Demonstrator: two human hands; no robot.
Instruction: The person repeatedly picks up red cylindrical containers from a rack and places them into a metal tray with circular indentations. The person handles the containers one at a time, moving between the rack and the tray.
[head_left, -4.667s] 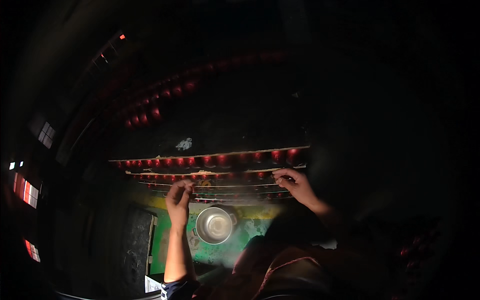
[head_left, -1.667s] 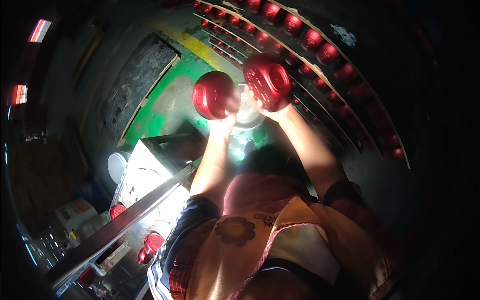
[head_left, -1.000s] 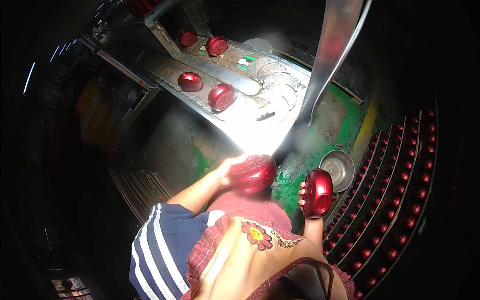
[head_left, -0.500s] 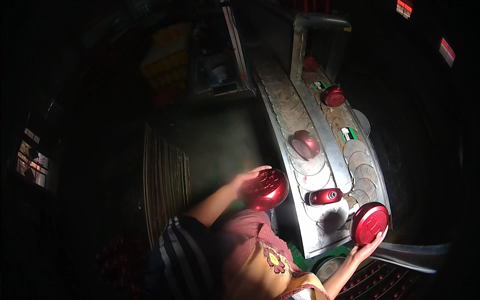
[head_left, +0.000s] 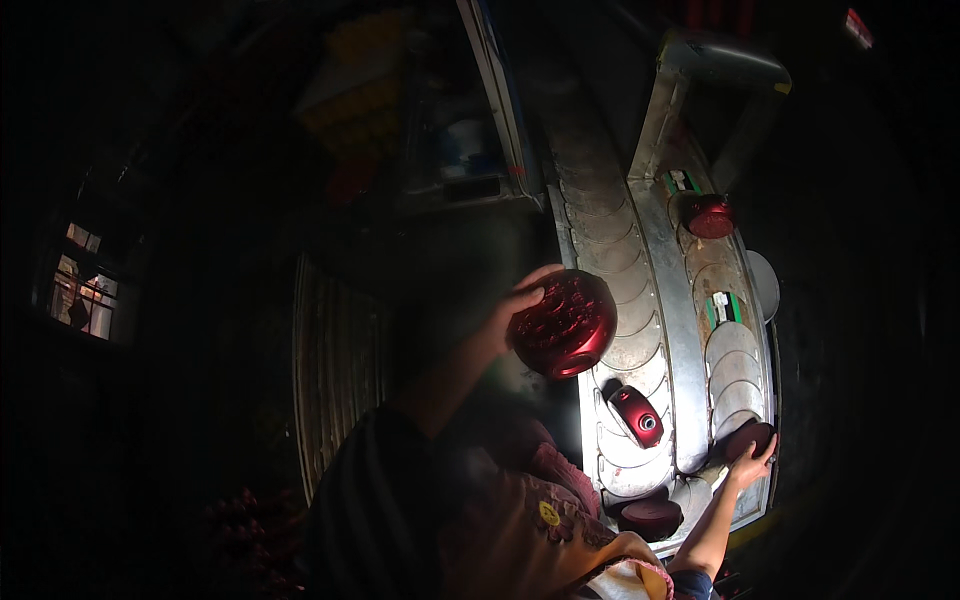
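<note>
Reaching over the conveyor [head_left: 684,350] with both hands: right hand [head_left: 750,465] now down by the right edge near the near end, instead of raised with the flask's broad face showing; left hand [head_left: 520,300] now overlapping the left edge in view, instead of beside it. Gripping the left flask [head_left: 565,330], thumb on the face. Touching the right flask [head_left: 750,438] on the right lane, fingers along its near side; cannot tell how tightly. Looking deep red and glossy on the left flask, raised pattern on top, smooth rounded side; dark and dull on the right one. Also on the conveyor: far flask [head_left: 710,217], toward the right lane's far end; end flask [head_left: 650,517], newly at the near edge; lane flask [head_left: 636,415], left lane, neck up, contents too small to tell.
</note>
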